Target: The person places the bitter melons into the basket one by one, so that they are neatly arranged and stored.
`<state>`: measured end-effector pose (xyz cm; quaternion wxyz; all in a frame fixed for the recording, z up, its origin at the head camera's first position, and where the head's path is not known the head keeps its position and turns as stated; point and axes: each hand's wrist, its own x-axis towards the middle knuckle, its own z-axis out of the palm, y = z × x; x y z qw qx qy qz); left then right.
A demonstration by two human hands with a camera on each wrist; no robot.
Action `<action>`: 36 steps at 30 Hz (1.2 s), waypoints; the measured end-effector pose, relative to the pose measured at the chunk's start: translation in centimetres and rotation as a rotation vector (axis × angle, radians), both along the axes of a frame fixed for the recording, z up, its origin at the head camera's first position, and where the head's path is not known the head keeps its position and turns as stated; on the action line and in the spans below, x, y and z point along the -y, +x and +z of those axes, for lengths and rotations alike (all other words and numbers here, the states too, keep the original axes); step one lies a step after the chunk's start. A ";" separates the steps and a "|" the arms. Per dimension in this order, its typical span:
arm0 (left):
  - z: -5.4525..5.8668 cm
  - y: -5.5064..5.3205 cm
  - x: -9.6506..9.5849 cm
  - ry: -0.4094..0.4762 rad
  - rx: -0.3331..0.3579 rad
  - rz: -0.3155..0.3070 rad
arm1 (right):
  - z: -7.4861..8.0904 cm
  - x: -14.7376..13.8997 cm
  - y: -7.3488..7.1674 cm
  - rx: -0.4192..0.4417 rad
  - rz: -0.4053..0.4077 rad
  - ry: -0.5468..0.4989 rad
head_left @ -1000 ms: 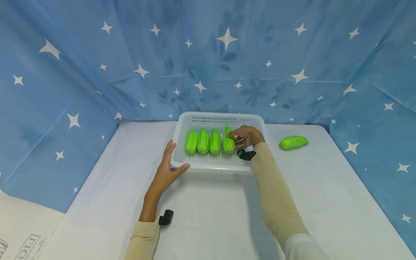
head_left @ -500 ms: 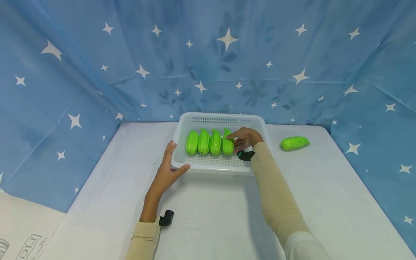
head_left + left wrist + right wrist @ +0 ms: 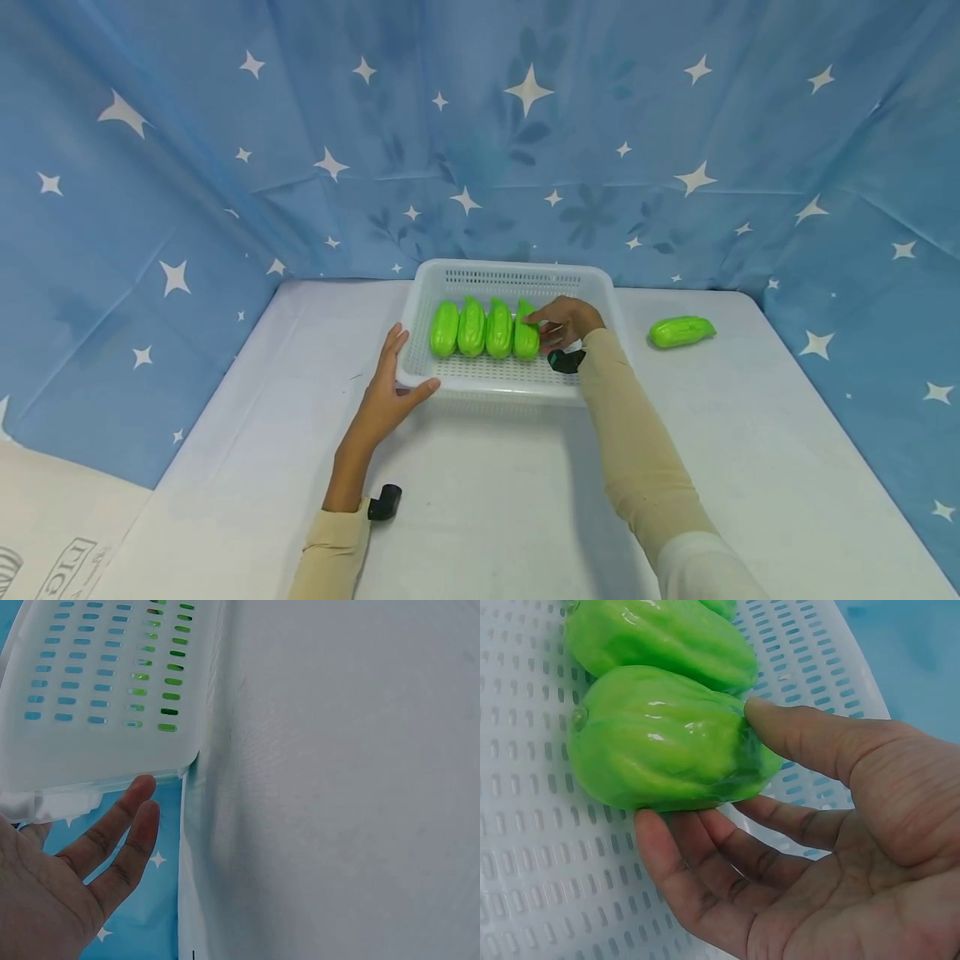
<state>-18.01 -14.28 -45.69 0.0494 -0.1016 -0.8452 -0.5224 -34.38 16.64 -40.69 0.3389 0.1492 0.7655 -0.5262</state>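
Note:
A white slotted plastic basket (image 3: 480, 386) holds a row of glossy green ridged toy vegetables. My right hand (image 3: 567, 321) reaches inside and grips the rightmost toy vegetable (image 3: 667, 742), thumb near its narrow end and fingers along its side. That one lies right against its neighbour (image 3: 660, 637). To its left sit the other two, a toy vegetable (image 3: 471, 327) and the leftmost one (image 3: 445, 329). At the basket's front left corner, my left hand (image 3: 384, 404) rests with its fingers spread, thumb at the front rim and fingers along the left side.
Another green toy vegetable (image 3: 681, 331) lies on the white table (image 3: 495, 500), right of the basket. A blue star-patterned curtain (image 3: 480, 150) hangs behind and at both sides. Each wrist wears a small black camera (image 3: 386, 502).
My right hand has moved the rightmost toy vegetable slightly left and toward the front, closing the gap to its neighbour. The left hand has stayed at the basket corner.

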 end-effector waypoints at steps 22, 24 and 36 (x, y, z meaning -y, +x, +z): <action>-0.1 -0.2 0.2 -0.006 0.006 0.007 | 0.0 0.2 -0.3 -0.021 0.005 0.034; -0.1 -0.2 0.1 -0.002 0.010 0.003 | -0.1 0.1 -0.3 -0.017 -0.004 0.020; -0.2 -0.1 0.1 0.010 0.007 -0.004 | -0.5 -0.1 -0.4 -0.023 -0.017 0.009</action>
